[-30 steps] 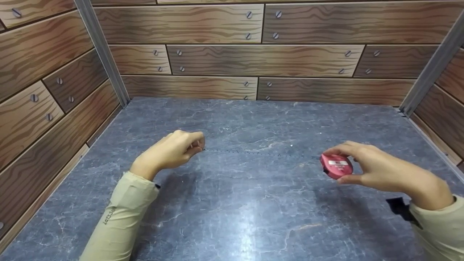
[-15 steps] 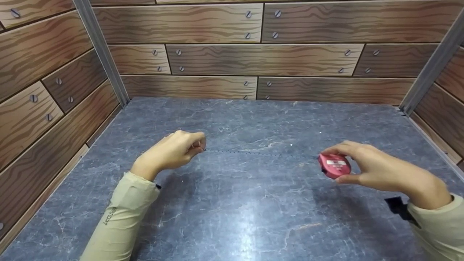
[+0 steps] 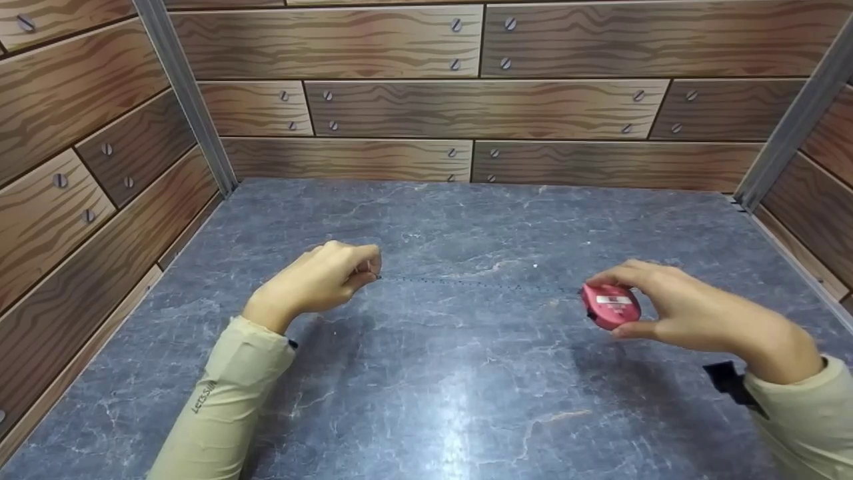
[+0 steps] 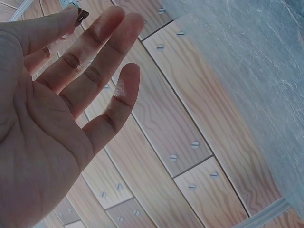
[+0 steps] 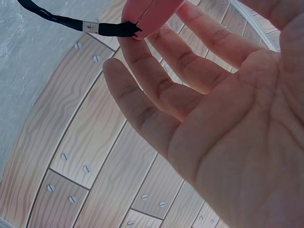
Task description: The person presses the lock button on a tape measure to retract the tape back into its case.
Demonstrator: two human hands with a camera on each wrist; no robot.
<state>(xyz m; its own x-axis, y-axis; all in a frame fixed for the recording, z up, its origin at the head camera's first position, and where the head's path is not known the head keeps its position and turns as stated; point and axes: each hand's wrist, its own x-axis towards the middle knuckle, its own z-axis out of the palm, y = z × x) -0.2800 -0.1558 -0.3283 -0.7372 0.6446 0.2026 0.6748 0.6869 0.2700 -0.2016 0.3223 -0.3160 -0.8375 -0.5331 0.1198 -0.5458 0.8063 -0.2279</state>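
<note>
My right hand (image 3: 693,307) grips a red tape measure (image 3: 612,307) between thumb and fingers, above the table. From its left side a thin dark blade (image 3: 480,284) runs across to my left hand (image 3: 320,277), which pinches the blade's end. In the left wrist view the metal end hook (image 4: 81,17) shows at the thumb tip, while the other fingers (image 4: 97,73) stay spread off it. The right wrist view shows the red case (image 5: 149,16) at the fingertips, with a black strap (image 5: 57,19) bearing a small label hanging from it.
The blue-grey marbled table (image 3: 413,387) lies under both hands. Wood-patterned panels (image 3: 393,110) wall it at the back and sides. Metal corner posts stand at the back left (image 3: 186,93) and back right (image 3: 796,107).
The red tape measure and my right hand have shifted slightly left. My left hand has drifted a little to the right, so the stretch of blade between them looks slightly shorter.
</note>
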